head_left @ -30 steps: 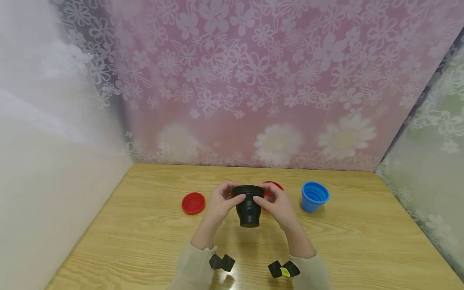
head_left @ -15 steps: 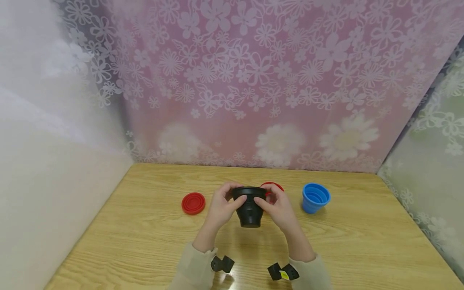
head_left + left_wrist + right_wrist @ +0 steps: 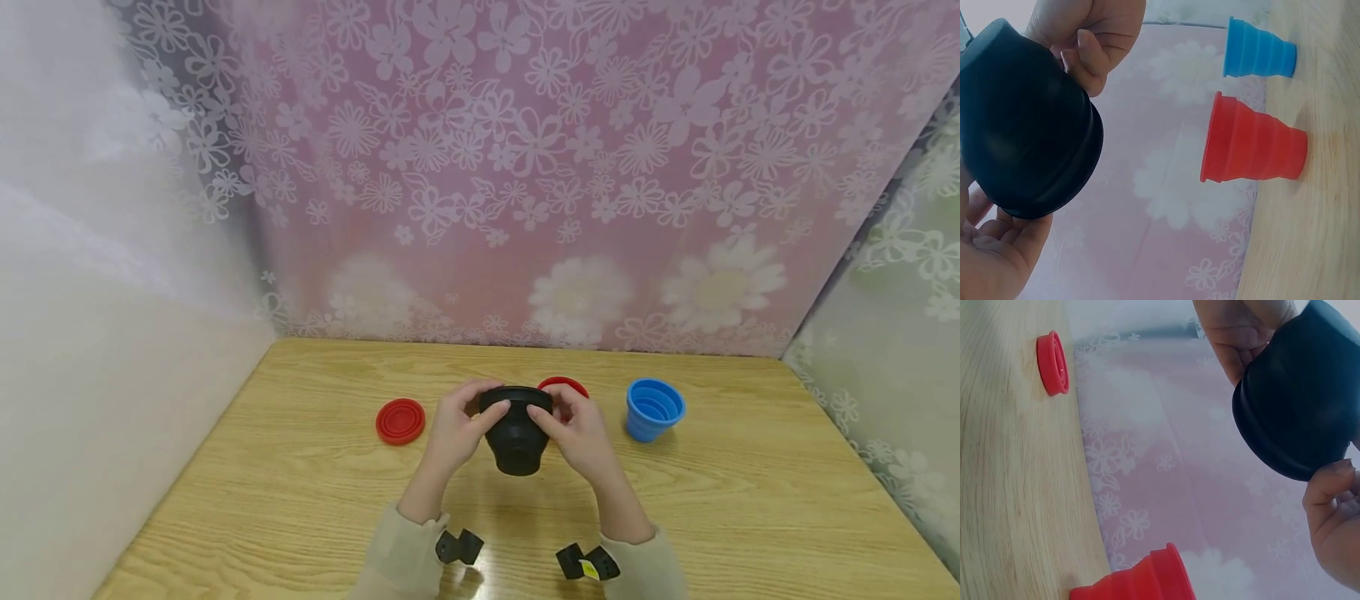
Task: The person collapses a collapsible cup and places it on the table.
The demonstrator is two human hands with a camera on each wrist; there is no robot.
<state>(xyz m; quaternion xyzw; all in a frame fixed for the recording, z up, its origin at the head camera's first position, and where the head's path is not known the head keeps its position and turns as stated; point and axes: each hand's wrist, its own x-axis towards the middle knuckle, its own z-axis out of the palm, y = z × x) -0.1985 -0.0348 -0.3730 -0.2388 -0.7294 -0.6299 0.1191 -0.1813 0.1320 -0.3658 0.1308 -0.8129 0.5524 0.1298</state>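
Black cup (image 3: 517,437): held above the counter (image 3: 315,500) between both hands — tilted, its base turned toward the person.
Left hand (image 3: 456,421): the left of the rim is pinched by thumb and fingers.
Right hand (image 3: 577,427): the right of the rim is pinched likewise.
Red cup (image 3: 1254,140): stood upright, partly hidden behind the right hand from above.
Blue cup (image 3: 652,410): placed farther right, upright.
Red disc (image 3: 400,421): laid flat, left.

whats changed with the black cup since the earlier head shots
The body of the black cup now looks wider and rounder, less stepped; whether from tilting or folding, I can't tell. The left hand and right hand still hold it. The flat red cup, taller red cup and blue cup stayed put.
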